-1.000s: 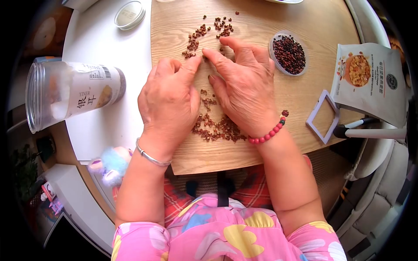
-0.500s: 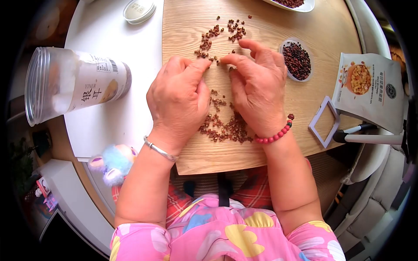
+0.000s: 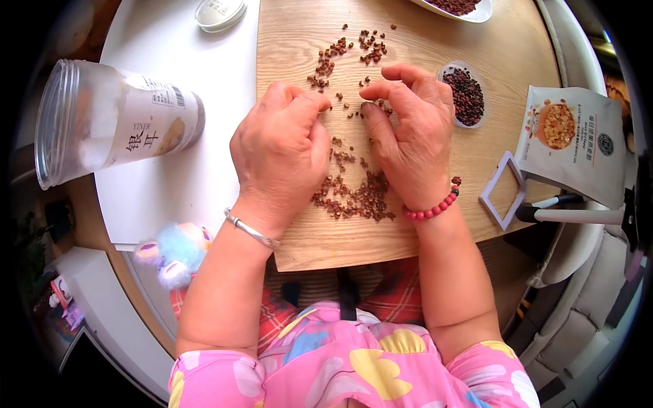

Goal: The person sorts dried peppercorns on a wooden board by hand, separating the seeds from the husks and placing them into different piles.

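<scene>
Reddish-brown Sichuan peppercorns [image 3: 371, 197] lie in a loose pile on the wooden tabletop [image 3: 320, 251], near its front edge. More peppercorns [image 3: 326, 64] are scattered beyond my hands, with a few between them. My left hand [image 3: 279, 146], a silver bangle at its wrist, is closed with the index finger bent toward the thumb; what its fingertips hold, if anything, is hidden. My right hand [image 3: 411, 139], wearing a red bead bracelet [image 3: 435, 207], hovers over peppercorns with thumb and index finger slightly apart and the other fingers lifted.
Right of my right hand stands a round clear tub [image 3: 464, 95] of dark peppercorns. A white dish [image 3: 481, 12] sits at the back. Farther right are a snack pouch [image 3: 571, 146] and a lilac frame [image 3: 505, 190]. At left are a large plastic jar [image 3: 122, 126], a lid [image 3: 221, 12] and a plush toy [image 3: 178, 251].
My right hand has moved slightly right, away from my left, and its thumb and fingertips have shifted over the peppercorns. My left hand has hardly moved.
</scene>
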The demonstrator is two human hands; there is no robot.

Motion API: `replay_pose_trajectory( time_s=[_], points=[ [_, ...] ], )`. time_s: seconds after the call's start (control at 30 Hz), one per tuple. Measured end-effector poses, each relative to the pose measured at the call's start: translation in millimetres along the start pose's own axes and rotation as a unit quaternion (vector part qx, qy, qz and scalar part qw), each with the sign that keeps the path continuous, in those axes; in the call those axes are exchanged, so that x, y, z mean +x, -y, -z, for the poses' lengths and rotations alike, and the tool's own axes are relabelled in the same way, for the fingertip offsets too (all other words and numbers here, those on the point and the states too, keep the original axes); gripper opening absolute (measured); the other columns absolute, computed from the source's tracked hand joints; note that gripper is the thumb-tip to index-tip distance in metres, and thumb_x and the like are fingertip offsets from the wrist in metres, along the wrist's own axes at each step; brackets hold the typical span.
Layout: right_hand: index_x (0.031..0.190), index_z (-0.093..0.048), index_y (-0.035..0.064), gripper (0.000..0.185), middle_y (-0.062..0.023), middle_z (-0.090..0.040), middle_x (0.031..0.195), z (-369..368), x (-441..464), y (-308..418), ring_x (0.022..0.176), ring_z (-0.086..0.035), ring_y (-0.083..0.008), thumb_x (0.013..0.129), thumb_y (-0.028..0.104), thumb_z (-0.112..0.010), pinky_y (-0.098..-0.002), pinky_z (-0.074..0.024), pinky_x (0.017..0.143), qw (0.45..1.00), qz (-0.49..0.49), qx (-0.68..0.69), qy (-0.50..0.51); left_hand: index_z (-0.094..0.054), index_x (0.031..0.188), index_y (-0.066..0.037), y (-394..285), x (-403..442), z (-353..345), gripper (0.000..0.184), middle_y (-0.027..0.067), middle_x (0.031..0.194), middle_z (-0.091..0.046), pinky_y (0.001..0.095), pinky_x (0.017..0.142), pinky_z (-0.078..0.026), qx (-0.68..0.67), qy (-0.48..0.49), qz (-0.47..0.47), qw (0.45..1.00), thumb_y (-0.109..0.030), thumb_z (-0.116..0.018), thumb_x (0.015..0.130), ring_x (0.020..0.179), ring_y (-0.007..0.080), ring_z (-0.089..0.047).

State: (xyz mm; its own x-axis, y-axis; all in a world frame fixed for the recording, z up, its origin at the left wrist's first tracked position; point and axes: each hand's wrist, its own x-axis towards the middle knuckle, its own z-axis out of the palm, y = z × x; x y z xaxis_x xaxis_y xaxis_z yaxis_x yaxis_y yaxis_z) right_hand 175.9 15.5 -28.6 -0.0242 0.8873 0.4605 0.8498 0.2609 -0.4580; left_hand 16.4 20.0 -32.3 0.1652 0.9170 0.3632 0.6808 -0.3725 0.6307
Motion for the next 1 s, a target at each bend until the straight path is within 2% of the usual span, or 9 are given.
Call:
replay_pose_trajectory(
  time_s=[0.13,0.2,0.67,0.73,0.77,0.8,0.87,0.9,1.0],
  points=[
    [0.077,-0.069,0.0142,0.013,-0.0034,-0.061,0.093,3,1,0,0.091,-0.053,-0.0241,0.066,0.007,-0.072,-0.0363,-0.0387,0.078,1.000,0.006,0.015,0.016,-0.064,0.082,-0.009,2,1,-1,0.013,0.0053,0.082,-0.059,0.0353,0.063,-0.048,-0.001,-0.010,0.002,1.000,-0.002,-0.061,0.071,0.074,0.0250,-0.060],
    [0.076,-0.069,0.0142,0.013,-0.0028,-0.061,0.093,5,1,0,0.090,-0.053,-0.0241,0.065,0.008,-0.073,-0.0363,-0.0390,0.077,1.000,0.015,0.017,0.021,-0.062,0.083,-0.006,2,1,0,0.012,0.0072,0.079,-0.059,0.0318,0.058,-0.046,-0.010,-0.014,-0.008,1.000,0.003,-0.058,0.075,0.065,0.0236,-0.059],
    [0.071,-0.063,0.0120,0.012,-0.0030,-0.060,0.084,8,7,0,0.085,-0.055,-0.0241,0.065,0.007,-0.072,-0.0362,-0.0405,0.074,0.997,0.058,-0.036,0.031,-0.062,0.079,-0.008,3,2,-3,0.009,0.0056,0.077,-0.059,0.0346,0.059,-0.047,-0.014,-0.027,0.006,1.000,-0.001,-0.059,0.073,0.066,0.0252,-0.059],
    [0.072,-0.061,0.0085,0.011,-0.0065,-0.059,0.080,8,11,-7,0.079,-0.056,-0.0255,0.067,0.004,-0.070,-0.0366,-0.0424,0.072,0.997,0.046,0.066,0.013,-0.062,0.077,-0.010,4,1,-3,0.008,0.0036,0.078,-0.059,0.0358,0.061,-0.048,-0.018,-0.030,0.017,0.999,-0.004,-0.060,0.072,0.069,0.0247,-0.060],
    [0.073,-0.060,0.0061,0.011,-0.0090,-0.060,0.075,8,9,-3,0.073,-0.057,-0.0271,0.068,0.002,-0.068,-0.0365,-0.0443,0.069,0.996,-0.002,0.089,0.012,-0.062,0.077,-0.010,4,1,-4,0.008,0.0036,0.078,-0.059,0.0357,0.061,-0.048,-0.027,-0.030,0.022,0.999,-0.004,-0.059,0.072,0.069,0.0247,-0.060],
    [0.073,-0.060,0.0061,0.011,-0.0090,-0.060,0.075,10,8,2,0.073,-0.057,-0.0271,0.068,0.002,-0.068,-0.0365,-0.0443,0.069,0.996,-0.001,0.089,0.012,-0.062,0.076,-0.010,4,1,-4,0.008,0.0037,0.078,-0.059,0.0356,0.061,-0.048,-0.036,-0.031,0.025,0.999,-0.004,-0.059,0.072,0.068,0.0246,-0.060],
    [0.074,-0.060,0.0060,0.010,-0.0085,-0.061,0.073,13,11,14,0.072,-0.058,-0.0271,0.069,0.001,-0.067,-0.0364,-0.0454,0.068,0.982,-0.121,0.118,0.081,-0.062,0.078,-0.008,4,2,-3,0.009,0.0049,0.077,-0.059,0.0326,0.058,-0.047,-0.045,-0.038,0.019,0.998,-0.001,-0.058,0.073,0.063,0.0221,-0.058],
    [0.074,-0.060,0.0060,0.010,-0.0085,-0.061,0.073,11,11,16,0.072,-0.058,-0.0271,0.069,0.001,-0.067,-0.0364,-0.0454,0.068,0.983,-0.119,0.117,0.080,-0.061,0.079,-0.005,4,2,-3,0.010,0.0062,0.076,-0.059,0.0295,0.054,-0.045,-0.053,-0.044,0.014,0.998,0.002,-0.057,0.075,0.058,0.0196,-0.057],
    [0.074,-0.061,0.0061,0.010,-0.0075,-0.062,0.072,3,15,18,0.071,-0.059,-0.0258,0.069,0.003,-0.068,-0.0361,-0.0461,0.068,0.991,-0.018,0.114,0.066,-0.062,0.079,-0.005,5,2,-2,0.010,0.0055,0.075,-0.058,0.0279,0.054,-0.045,-0.074,-0.052,0.027,0.996,0.003,-0.057,0.075,0.057,0.0176,-0.055]
  ],
)
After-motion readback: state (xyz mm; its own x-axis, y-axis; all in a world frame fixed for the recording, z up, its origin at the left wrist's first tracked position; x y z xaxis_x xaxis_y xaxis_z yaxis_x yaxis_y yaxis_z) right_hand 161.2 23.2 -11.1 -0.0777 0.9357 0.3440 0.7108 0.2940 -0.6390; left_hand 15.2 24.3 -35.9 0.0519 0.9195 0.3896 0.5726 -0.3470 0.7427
